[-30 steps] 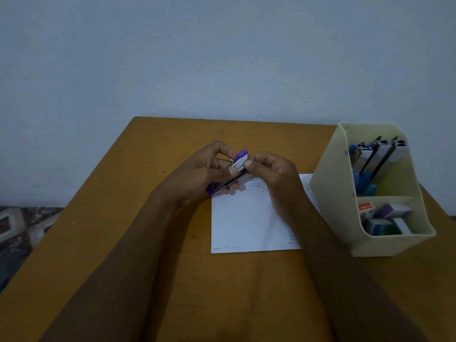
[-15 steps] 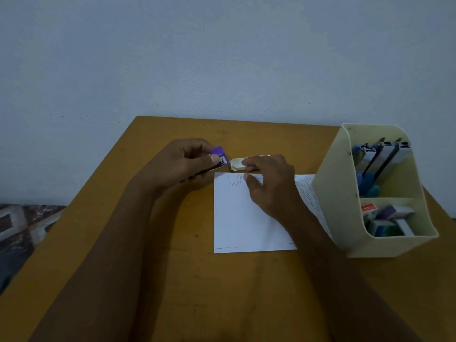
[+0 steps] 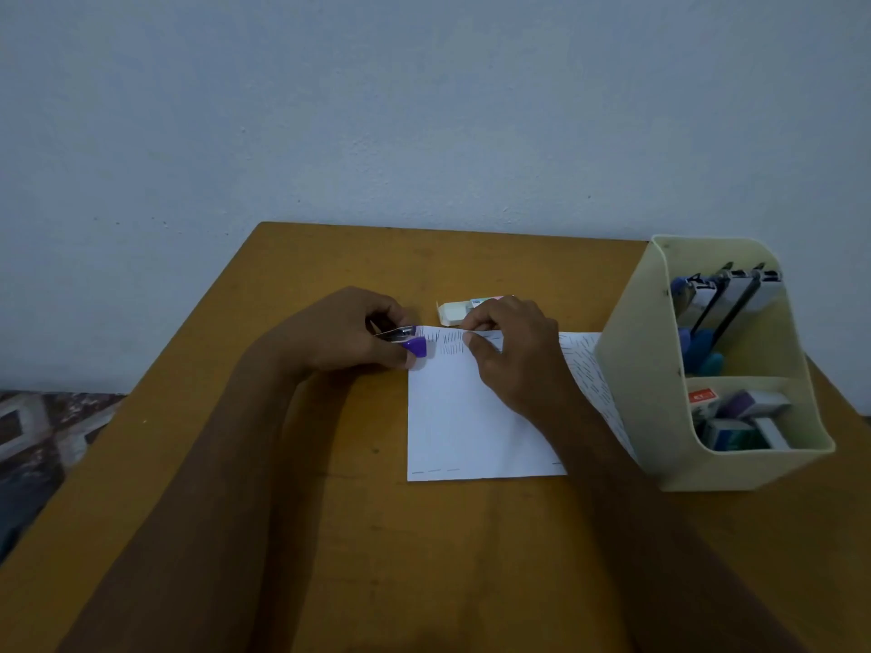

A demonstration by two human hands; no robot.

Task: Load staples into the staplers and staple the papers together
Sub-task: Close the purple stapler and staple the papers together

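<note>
Head camera: the purple stapler (image 3: 411,342) meets the papers' (image 3: 462,417) far left corner, mostly hidden inside the left hand (image 3: 349,337) gripping it. The right hand (image 3: 513,355) pinches the papers' far edge, half covering a small box (image 3: 453,312); an organizer (image 3: 650,369) hides their right side.
</note>
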